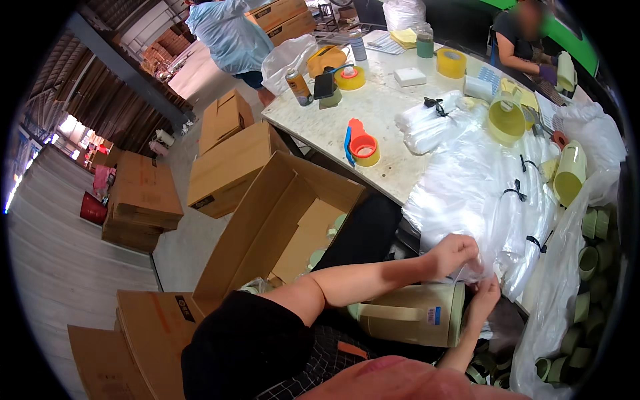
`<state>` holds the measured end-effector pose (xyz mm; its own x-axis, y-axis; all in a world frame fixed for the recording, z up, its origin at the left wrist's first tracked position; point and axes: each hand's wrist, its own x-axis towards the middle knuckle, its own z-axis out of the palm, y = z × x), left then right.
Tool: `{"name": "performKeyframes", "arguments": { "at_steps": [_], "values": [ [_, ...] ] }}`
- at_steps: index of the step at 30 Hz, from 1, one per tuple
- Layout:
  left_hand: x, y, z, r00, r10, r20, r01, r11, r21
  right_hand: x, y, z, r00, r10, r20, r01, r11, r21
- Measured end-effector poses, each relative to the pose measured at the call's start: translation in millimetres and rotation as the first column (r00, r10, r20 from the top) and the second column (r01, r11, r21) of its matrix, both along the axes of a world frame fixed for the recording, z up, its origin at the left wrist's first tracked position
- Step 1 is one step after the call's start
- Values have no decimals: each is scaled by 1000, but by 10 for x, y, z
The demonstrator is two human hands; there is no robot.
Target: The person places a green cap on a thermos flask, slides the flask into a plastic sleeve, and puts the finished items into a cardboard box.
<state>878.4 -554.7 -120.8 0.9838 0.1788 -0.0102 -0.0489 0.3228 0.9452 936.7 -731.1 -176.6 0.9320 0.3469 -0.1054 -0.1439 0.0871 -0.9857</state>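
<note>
My left hand point(455, 253) and my right hand point(485, 295) both pinch the edge of a thin clear plastic bag point(490, 200) pulled off a heap of such bags on the table. Just below the hands, a pale green jug point(413, 313) with a handle and a small label lies on its side in my lap. My left forearm reaches across above it.
An open cardboard box point(293, 213) holding green pieces stands at my left. On the marble table point(373, 120) lie an orange tape dispenser point(361, 145), yellow tape rolls and more green jugs point(571, 175). Green lids point(590, 260) fill a bag at right. Two people work at the far side.
</note>
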Motion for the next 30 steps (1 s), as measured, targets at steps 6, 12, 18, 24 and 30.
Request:
{"name": "performKeyframes", "arguments": {
  "at_steps": [6,12,18,24,30],
  "values": [
    [-55,-95,-346,998,10,-64,-4,996,94,-143,158,332,961,207,181,-182,973,-145],
    [-44,-107,-387,999,36,-37,-34,998,59,-122,132,256,970,188,151,-173,979,-112],
    [-46,-88,-406,999,44,-31,-43,999,29,-105,148,218,970,192,151,-181,980,-84],
    [-56,-62,-454,996,83,-24,-82,996,38,-104,176,244,969,211,126,-202,976,-82],
    [-39,-64,-476,996,89,-11,-88,995,56,-81,148,198,969,218,117,-215,976,-38]
  ]
}}
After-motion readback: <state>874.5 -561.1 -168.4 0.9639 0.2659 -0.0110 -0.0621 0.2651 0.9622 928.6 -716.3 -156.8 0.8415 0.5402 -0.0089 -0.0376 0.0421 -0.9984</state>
